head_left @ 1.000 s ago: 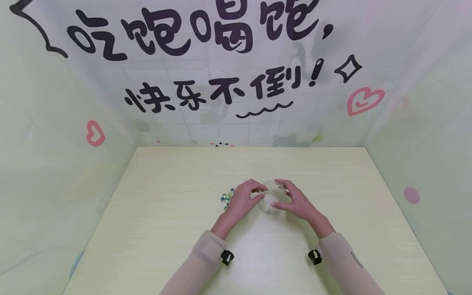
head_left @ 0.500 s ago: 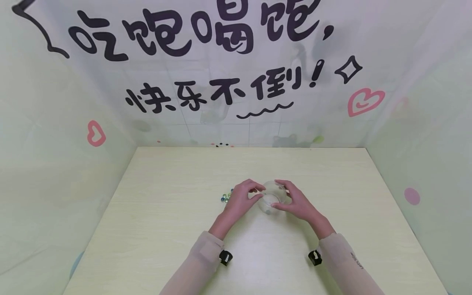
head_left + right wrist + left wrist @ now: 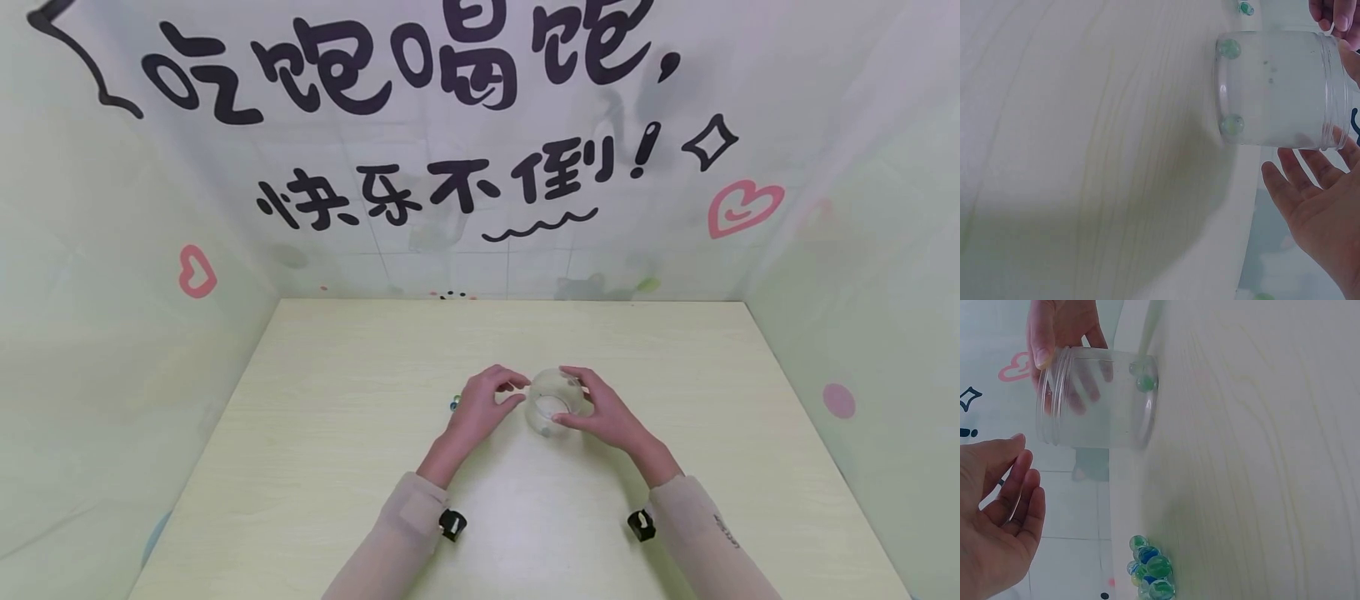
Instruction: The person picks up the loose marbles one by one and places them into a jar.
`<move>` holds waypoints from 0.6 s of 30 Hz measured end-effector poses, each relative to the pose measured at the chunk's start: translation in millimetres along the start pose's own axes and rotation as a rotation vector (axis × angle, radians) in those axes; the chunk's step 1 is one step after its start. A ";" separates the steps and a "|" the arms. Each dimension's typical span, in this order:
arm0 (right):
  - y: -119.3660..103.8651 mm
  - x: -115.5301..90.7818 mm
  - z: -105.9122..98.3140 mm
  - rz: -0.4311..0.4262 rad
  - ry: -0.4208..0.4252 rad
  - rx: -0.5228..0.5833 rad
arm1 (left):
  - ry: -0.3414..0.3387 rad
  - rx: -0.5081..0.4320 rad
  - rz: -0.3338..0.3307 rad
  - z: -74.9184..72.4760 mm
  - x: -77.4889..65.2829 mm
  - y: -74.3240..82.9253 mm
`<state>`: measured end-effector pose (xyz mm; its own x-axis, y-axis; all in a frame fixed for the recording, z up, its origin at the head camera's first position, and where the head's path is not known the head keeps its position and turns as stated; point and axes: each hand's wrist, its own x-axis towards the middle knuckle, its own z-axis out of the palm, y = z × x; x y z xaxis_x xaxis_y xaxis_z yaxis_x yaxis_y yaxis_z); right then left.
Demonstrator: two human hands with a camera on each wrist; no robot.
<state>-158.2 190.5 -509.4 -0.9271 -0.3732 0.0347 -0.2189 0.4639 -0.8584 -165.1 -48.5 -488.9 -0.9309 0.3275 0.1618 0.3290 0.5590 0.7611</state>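
A clear screw-neck jar (image 3: pixel 553 403) stands upright on the table, uncapped. My right hand (image 3: pixel 606 412) grips it near the rim, thumb on the near side and fingers round the far side. At its bottom lie green marbles (image 3: pixel 1232 124), one near each side in the right wrist view. To the left of the jar, my left hand (image 3: pixel 480 408) is apart from the rim, fingers loosely bent and nothing visible in them. Several green and blue marbles (image 3: pixel 1159 567) sit in a cluster on the table, mostly hidden behind that hand in the head view.
A pale wood-grain table (image 3: pixel 337 467) carries everything. Light printed curtains (image 3: pixel 480 267) with black characters and pink hearts enclose its back and sides. Black straps (image 3: pixel 453 525) hang at both sleeve cuffs.
My left hand has drawn back leftward from the jar's mouth and now covers more of the marble cluster. The right hand and the jar have stayed in place.
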 end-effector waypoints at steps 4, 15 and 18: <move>0.3 0.1 0.2 -0.003 0.001 -0.003 | 0.010 0.005 0.001 -1.4 -0.6 -3.6; -1.3 0.2 -0.1 0.011 -0.001 0.000 | 0.028 0.015 -0.020 -7.5 -2.0 -11.0; -2.2 0.1 -0.1 0.012 -0.001 0.002 | 0.028 0.010 -0.024 -9.5 -2.9 -13.0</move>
<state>-157.8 189.5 -507.5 -0.9293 -0.3685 0.0233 -0.2066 0.4667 -0.8599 -168.2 -63.9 -493.2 -0.9426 0.2923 0.1617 0.3082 0.5741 0.7586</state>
